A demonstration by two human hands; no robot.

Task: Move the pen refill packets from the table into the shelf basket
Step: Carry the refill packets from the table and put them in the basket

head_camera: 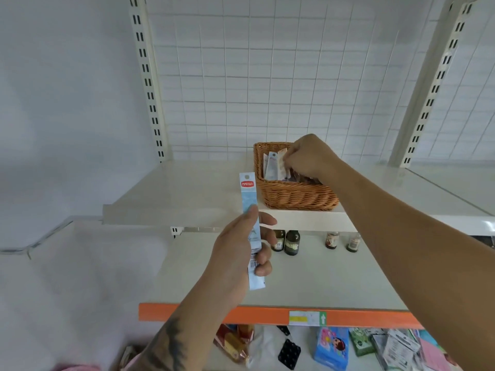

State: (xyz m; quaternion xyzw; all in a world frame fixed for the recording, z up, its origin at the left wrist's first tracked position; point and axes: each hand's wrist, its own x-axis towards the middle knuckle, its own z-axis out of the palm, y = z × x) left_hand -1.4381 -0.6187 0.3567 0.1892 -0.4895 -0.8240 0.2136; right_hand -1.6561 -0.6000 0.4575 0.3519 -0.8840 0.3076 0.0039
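Note:
A brown wicker basket stands on the upper shelf. Inside it lean several pen refill packets, pale blue and white. My right hand reaches over the basket's rim, fingers closed on the top of one packet among them. My left hand is in front of the shelf edge, lower and to the left of the basket. It grips a long light-blue refill packet with a red label, held upright.
Small dark glass bottles stand at the back of the middle shelf, under the basket. An orange price strip edges that shelf. Below it lie mixed packets and boxes. A wire grid panel backs the shelving.

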